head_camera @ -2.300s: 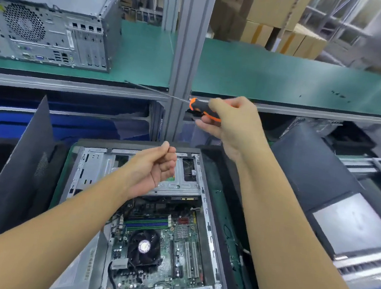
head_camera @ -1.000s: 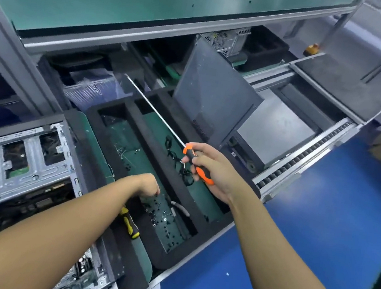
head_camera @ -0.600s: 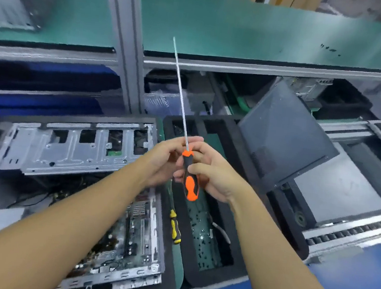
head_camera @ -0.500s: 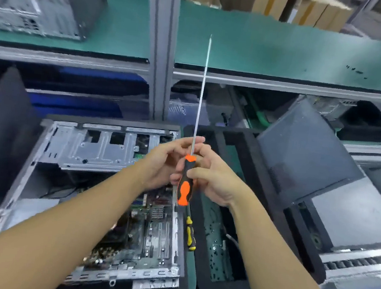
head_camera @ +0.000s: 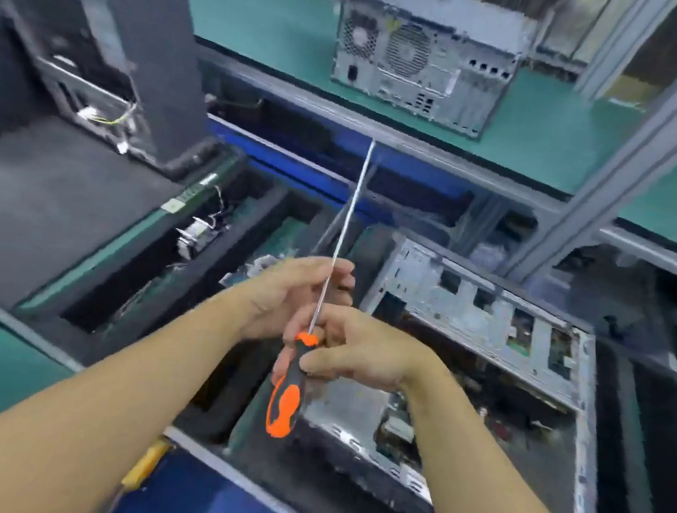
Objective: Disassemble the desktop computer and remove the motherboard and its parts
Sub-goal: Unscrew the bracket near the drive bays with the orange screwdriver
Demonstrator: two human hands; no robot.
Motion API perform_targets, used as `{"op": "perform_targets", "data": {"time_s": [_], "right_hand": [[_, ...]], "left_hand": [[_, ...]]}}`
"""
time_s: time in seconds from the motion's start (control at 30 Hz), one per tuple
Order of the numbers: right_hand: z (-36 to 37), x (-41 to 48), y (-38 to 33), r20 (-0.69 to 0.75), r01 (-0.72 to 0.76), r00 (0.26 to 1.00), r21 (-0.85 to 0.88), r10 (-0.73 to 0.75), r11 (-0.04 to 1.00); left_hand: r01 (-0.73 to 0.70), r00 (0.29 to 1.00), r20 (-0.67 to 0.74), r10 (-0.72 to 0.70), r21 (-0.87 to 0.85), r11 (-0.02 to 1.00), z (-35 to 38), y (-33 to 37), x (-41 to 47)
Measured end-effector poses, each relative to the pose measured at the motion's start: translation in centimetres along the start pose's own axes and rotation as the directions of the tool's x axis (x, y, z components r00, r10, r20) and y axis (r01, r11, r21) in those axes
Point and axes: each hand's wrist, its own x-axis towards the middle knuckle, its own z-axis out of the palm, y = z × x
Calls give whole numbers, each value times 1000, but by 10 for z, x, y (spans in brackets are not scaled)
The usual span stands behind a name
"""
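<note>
Computer (head_camera: 490,316) is laid open in a black tray (head_camera: 626,415), and above it a screwdriver (head_camera: 287,398) is gripped by the right hand (head_camera: 363,356) and pinched at its rod by the left hand (head_camera: 286,292).

Your right hand (head_camera: 359,357) wraps the upper part of the screwdriver (head_camera: 283,408) handle, and your left hand (head_camera: 290,293) hides a stretch of its shaft. Your right forearm covers the near part of the open computer case (head_camera: 470,309), and its board is blurred. The yellow thing (head_camera: 144,462) at lower left is too smeared to identify.
</note>
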Motion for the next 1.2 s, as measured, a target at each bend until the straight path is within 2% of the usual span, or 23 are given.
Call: {"op": "perform_targets", "data": {"time_s": [0.1,0.2,0.3,0.4,0.5,0.6,0.73,0.83,0.87,0.97,1.07,1.2], "right_hand": [[35,64,0,146,-72,986,-92,85,993],[75,127,8,262,-113,953,-159,152,981],[117,183,27,279,-185,934,-166,226,969],[158,232,54,251,-249,923,-185,291,951],[195,274,86,215,-270,917,-287,337,919],[227,314,118,94,-248,945,-425,315,871],[267,362,148,-17,-254,957,-539,291,803],[292,387,168,-40,-277,942,-653,333,705],[298,392,173,-36,-289,936,-648,351,704],[307,397,184,22,-338,916,-498,401,799],[304,400,189,108,-409,877,-339,467,847],[298,404,200,171,-478,823,-306,542,823]], "left_hand": [[-40,998,-53,33,-139,989,-62,15,-56],[-110,993,-68,99,-183,977,-118,19,-117],[-140,966,-243,86,-217,966,-171,9,-171],[-153,906,-421,44,-230,961,-219,-8,-222],[-171,808,-589,17,-206,964,-258,-26,-268],[-175,671,-742,-4,-164,971,-288,-48,-302],[-45,569,-820,-69,-115,992,-310,-76,-330],[-4,390,-914,-117,-128,992,-328,-85,-334],[-10,333,-934,-128,-140,990,-335,-86,-333],[-35,199,-969,-145,-155,987,-356,-88,-326],[31,136,-975,-175,-173,984,-373,-97,-320],[133,52,-973,-227,-218,967,-384,-116,-320]]}}
